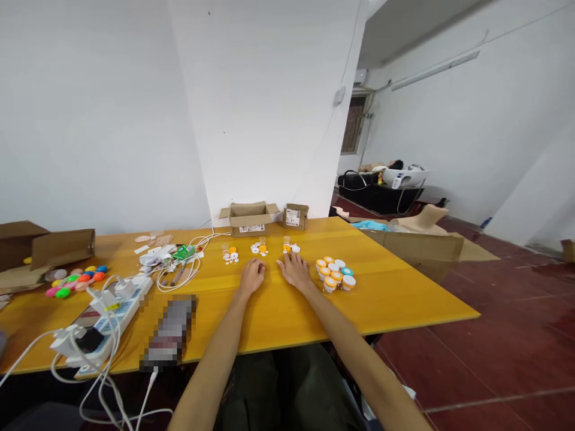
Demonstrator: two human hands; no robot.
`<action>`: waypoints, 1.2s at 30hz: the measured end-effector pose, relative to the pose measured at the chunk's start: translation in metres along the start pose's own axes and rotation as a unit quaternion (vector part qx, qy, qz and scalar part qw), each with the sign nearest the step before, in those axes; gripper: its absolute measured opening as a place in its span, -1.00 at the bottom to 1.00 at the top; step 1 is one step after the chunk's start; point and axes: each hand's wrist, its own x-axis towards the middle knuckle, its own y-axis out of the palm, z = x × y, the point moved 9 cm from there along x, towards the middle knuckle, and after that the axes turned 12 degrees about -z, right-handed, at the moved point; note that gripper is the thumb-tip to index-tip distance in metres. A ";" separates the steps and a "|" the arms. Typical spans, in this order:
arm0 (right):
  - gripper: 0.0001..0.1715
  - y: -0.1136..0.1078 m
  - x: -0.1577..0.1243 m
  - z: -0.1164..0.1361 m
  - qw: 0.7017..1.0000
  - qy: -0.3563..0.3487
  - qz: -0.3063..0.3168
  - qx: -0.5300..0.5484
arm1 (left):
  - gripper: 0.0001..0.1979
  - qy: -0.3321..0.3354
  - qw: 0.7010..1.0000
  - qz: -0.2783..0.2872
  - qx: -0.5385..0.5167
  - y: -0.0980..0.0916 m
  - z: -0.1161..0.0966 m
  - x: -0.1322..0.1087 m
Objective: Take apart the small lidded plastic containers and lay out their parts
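White and orange discs (295, 248) lie beyond the spread right hand (294, 271); left hand (253, 275) curled, grip unclear.

Left hand (254, 275): held over the table (395, 299), fingers curled loosely inward.
Right hand (295, 271): held palm down over the table, fingers spread forward.
Left forearm (220, 347): extended across the table's near edge.
Right forearm (349, 344): extended likewise, slanted inward.

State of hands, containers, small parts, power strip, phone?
Left hand: fingers curled
Right hand: fingers spread
Small parts: loose, three groups
Lidded jars: upright, clustered
Wide cardboard box: open, flaps out
Far-left cardboard box: open
Small cardboard box: can't tell
Power strip: plugs inserted
Phone: cable plugged in
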 end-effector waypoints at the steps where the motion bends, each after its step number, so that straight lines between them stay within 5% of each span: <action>1: -0.59 0.001 0.001 -0.001 1.000 0.005 -0.004 0.009 | -0.82 0.001 1.000 -0.002 -0.001 0.000 0.000 0.000; 7: -0.27 0.005 0.012 -0.023 0.991 0.092 -0.076 0.056 | -0.85 -0.010 1.000 -0.008 -0.010 -0.002 0.003 -0.001; 13: 0.00 0.021 0.045 -0.037 0.979 0.189 -0.047 0.055 | -0.82 -0.008 1.000 0.004 -0.012 -0.001 0.002 0.000; 23: -0.49 0.047 0.084 -0.019 0.990 0.087 -0.068 0.085 | -0.83 -0.008 1.000 -0.011 -0.014 0.003 0.012 -0.008; 30: -0.33 0.038 0.079 -0.022 0.985 0.085 -0.097 0.113 | -0.83 -0.006 1.000 0.003 -0.016 0.003 0.006 -0.006; 36: -0.25 0.022 0.037 -0.011 0.990 0.017 -0.110 0.090 | -0.83 0.007 1.000 0.013 -0.011 0.003 0.002 -0.004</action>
